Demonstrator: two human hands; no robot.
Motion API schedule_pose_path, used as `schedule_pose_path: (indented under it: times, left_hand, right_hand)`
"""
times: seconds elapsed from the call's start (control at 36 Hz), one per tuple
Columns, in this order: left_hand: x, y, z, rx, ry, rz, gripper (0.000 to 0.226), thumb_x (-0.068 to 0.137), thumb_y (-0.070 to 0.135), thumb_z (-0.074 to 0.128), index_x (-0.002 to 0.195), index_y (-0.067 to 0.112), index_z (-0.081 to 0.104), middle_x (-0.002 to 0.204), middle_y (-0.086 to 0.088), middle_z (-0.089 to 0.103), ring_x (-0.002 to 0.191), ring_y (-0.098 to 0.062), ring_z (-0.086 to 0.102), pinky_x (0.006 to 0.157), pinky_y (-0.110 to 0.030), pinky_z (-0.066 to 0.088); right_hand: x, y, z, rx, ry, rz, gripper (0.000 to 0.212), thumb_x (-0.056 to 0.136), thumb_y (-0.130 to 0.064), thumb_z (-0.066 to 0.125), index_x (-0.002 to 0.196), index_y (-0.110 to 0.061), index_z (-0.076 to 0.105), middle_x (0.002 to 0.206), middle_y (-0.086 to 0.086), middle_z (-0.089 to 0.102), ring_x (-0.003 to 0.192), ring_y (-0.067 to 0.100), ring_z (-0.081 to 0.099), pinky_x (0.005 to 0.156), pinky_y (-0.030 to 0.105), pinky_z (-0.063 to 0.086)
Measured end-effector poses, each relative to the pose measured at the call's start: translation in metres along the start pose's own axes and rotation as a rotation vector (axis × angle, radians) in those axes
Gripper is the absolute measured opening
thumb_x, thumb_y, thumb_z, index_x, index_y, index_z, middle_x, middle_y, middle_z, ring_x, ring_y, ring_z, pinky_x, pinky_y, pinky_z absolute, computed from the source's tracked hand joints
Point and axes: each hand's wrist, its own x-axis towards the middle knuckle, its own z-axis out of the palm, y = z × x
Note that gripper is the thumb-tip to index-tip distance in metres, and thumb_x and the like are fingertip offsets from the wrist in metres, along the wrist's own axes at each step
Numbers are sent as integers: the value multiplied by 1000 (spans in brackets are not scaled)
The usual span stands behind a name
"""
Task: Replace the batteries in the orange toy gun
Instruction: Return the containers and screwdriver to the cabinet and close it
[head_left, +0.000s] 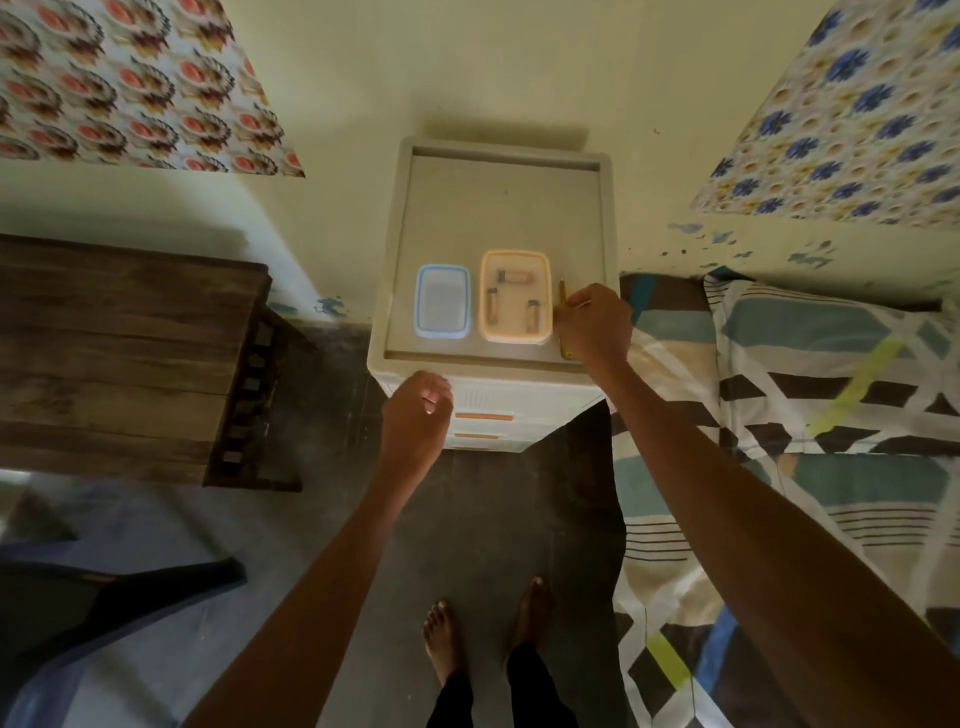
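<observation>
No orange toy gun is in view. On the top of a white plastic drawer cabinet (498, 208) stands an orange-rimmed box (488, 260) holding three batteries (514, 277). To its left is a blue-rimmed box (443, 301) with nothing in it. My right hand (592, 327) rests at the cabinet's right edge, fingers closed around a thin yellow screwdriver (562, 291) that lies along that edge; most of the tool is hidden under the hand. My left hand (415, 410) hovers over the cabinet's front edge, fingers loosely curled, holding nothing.
A dark wooden bench (130, 353) stands to the left and a bed with a patterned sheet and pillow (805, 389) to the right. The cabinet backs onto a pale wall. My bare feet (441, 639) are on the dark floor. A dark chair (104, 597) sits at lower left.
</observation>
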Motion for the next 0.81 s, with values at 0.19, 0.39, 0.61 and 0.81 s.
schedule_pose_path:
  times: [0.19, 0.39, 0.61, 0.81]
  left_hand:
    - [-1, -51, 35, 396, -493, 73, 40, 95, 24, 58, 133, 10, 57, 133, -8, 60, 125, -21, 54, 107, -34, 41]
    - [10, -94, 96, 644, -651, 98, 57, 94, 23, 56, 147, 11, 36, 152, -7, 40, 138, -26, 38, 108, -43, 39]
    - [2, -115, 132, 767, -419, 237, 63, 86, 8, 61, 145, 9, 39, 146, -11, 45, 132, -30, 43, 97, -41, 44]
    - [-12, -127, 131, 817, -443, 196, 82, 84, 9, 67, 153, 8, 23, 158, -11, 29, 142, -30, 31, 113, -42, 33]
  right_hand:
    - [-32, 42, -2, 81, 78, -185, 16, 94, -19, 51, 95, -17, 66, 91, -4, 66, 87, 12, 61, 73, 15, 44]
    - [-56, 85, 4, -21, 261, -473, 16, 96, -19, 52, 107, -11, 62, 104, 5, 64, 101, 19, 56, 92, 17, 41]
    - [-77, 114, 12, -196, 198, -620, 24, 94, -33, 58, 109, -15, 62, 116, 5, 61, 116, 22, 52, 102, 32, 37]
    - [-81, 108, 11, -198, 229, -611, 23, 90, -23, 63, 111, -14, 64, 118, 6, 64, 117, 24, 55, 103, 40, 44]
